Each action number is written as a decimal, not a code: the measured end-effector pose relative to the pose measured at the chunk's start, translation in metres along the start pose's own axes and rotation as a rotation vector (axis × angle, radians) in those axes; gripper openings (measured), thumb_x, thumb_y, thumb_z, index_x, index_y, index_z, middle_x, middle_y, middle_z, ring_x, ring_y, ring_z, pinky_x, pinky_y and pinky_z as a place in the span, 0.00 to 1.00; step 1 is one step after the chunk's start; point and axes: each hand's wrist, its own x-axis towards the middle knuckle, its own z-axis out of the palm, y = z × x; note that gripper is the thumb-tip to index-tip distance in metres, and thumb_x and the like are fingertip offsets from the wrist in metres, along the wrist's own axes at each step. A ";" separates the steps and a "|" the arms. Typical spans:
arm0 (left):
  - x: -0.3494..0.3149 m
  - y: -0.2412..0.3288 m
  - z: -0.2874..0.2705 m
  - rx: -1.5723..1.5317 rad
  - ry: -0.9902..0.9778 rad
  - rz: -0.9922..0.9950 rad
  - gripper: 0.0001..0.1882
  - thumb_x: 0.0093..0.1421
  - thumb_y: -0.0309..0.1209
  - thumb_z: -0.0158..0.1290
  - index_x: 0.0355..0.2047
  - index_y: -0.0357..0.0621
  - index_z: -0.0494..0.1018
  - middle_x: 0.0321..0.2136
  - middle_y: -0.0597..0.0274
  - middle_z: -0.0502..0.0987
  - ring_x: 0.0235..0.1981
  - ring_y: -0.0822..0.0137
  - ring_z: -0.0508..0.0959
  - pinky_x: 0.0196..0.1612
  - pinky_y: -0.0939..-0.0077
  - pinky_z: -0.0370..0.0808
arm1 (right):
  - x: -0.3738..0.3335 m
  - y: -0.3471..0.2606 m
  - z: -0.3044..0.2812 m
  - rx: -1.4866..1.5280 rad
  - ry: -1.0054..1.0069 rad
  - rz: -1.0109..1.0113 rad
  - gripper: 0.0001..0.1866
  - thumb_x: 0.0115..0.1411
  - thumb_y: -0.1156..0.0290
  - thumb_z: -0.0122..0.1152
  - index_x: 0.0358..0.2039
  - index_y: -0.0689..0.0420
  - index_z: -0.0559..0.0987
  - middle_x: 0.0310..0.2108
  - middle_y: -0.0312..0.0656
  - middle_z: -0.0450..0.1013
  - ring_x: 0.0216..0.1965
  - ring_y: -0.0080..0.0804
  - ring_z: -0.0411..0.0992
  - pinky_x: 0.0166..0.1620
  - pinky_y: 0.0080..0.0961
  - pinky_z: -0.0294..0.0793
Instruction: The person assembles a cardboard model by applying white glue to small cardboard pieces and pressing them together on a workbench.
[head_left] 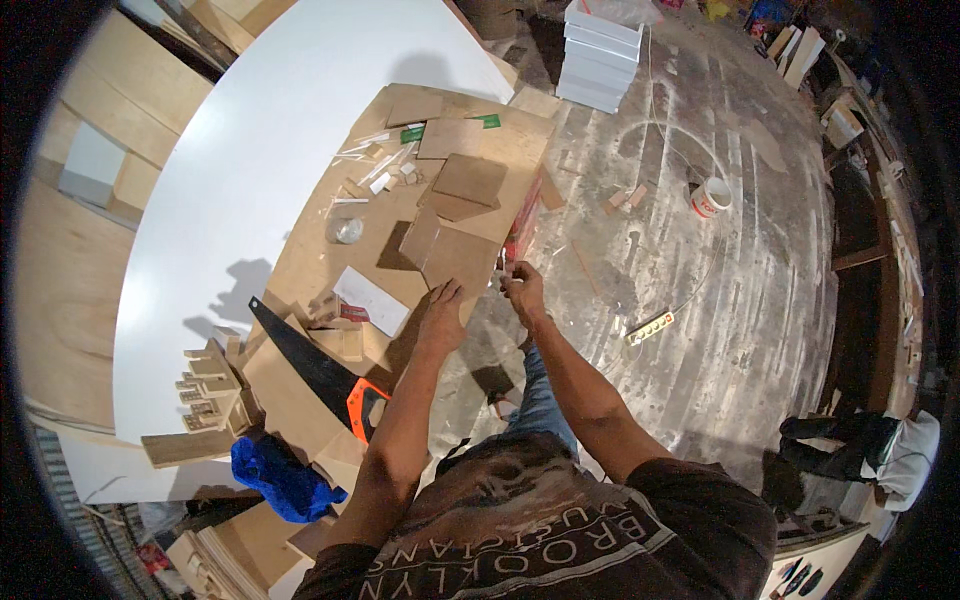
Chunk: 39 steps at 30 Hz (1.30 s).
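Note:
Near the table's right edge, my left hand (443, 315) is closed on the near edge of a brown fibreboard piece (462, 262). A smaller brown panel (420, 238) meets that board at its left side. My right hand (523, 296) is just beyond the table edge, its fingers pinched together by the board's right corner. A small slim white thing (503, 260) shows at those fingertips; its kind is too small to make out. More brown board pieces (468, 180) lie farther back. Left of my left hand are a white rectangular sheet (371, 301) and a handsaw (325, 368) with an orange and black handle.
White strips (381, 183), offcuts and a clear round container (345, 231) lie on the wooden worktop (300, 240). A blue cloth (285, 480) hangs near left. On the floor stand a white bucket (710, 198), a power strip (650, 328) and stacked white boxes (599, 62). Another person (860, 450) is at lower right.

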 end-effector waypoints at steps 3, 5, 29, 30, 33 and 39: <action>0.004 0.001 0.001 -0.010 0.011 0.033 0.34 0.46 0.17 0.55 0.57 0.31 0.67 0.63 0.46 0.63 0.66 0.47 0.60 0.69 0.61 0.59 | 0.010 0.015 -0.002 0.030 -0.032 -0.055 0.08 0.57 0.80 0.60 0.38 0.60 0.76 0.30 0.39 0.74 0.26 0.25 0.73 0.27 0.23 0.73; 0.006 0.001 0.002 -0.007 0.017 0.042 0.34 0.45 0.17 0.55 0.57 0.31 0.68 0.63 0.46 0.64 0.66 0.46 0.60 0.69 0.61 0.59 | 0.017 0.027 -0.003 0.029 -0.057 -0.120 0.08 0.58 0.80 0.59 0.39 0.60 0.76 0.30 0.39 0.74 0.26 0.25 0.73 0.28 0.24 0.73; -0.001 0.007 -0.004 0.019 0.022 0.044 0.34 0.44 0.16 0.56 0.56 0.30 0.68 0.63 0.43 0.64 0.66 0.47 0.60 0.69 0.60 0.58 | 0.015 0.013 -0.004 -0.207 0.018 -0.152 0.07 0.57 0.82 0.61 0.34 0.60 0.72 0.29 0.40 0.73 0.25 0.24 0.72 0.29 0.24 0.75; -0.001 0.007 -0.004 0.027 0.020 0.041 0.34 0.44 0.16 0.56 0.56 0.30 0.68 0.63 0.43 0.63 0.66 0.47 0.60 0.69 0.60 0.58 | 0.018 0.013 -0.005 -0.233 0.019 -0.195 0.08 0.56 0.83 0.61 0.35 0.60 0.73 0.28 0.40 0.73 0.26 0.24 0.72 0.30 0.24 0.75; 0.001 0.011 -0.006 0.018 0.007 0.043 0.35 0.43 0.16 0.57 0.56 0.30 0.68 0.63 0.44 0.63 0.66 0.47 0.60 0.69 0.61 0.58 | 0.021 0.011 -0.010 -0.287 0.033 -0.309 0.10 0.55 0.83 0.61 0.37 0.61 0.73 0.28 0.40 0.74 0.26 0.25 0.72 0.30 0.24 0.74; -0.001 0.010 -0.004 0.005 0.019 0.033 0.36 0.42 0.15 0.57 0.57 0.31 0.67 0.62 0.46 0.64 0.66 0.47 0.60 0.69 0.61 0.59 | 0.014 -0.006 -0.011 -0.265 0.006 -0.224 0.11 0.55 0.81 0.63 0.38 0.61 0.74 0.29 0.40 0.74 0.28 0.25 0.72 0.31 0.26 0.74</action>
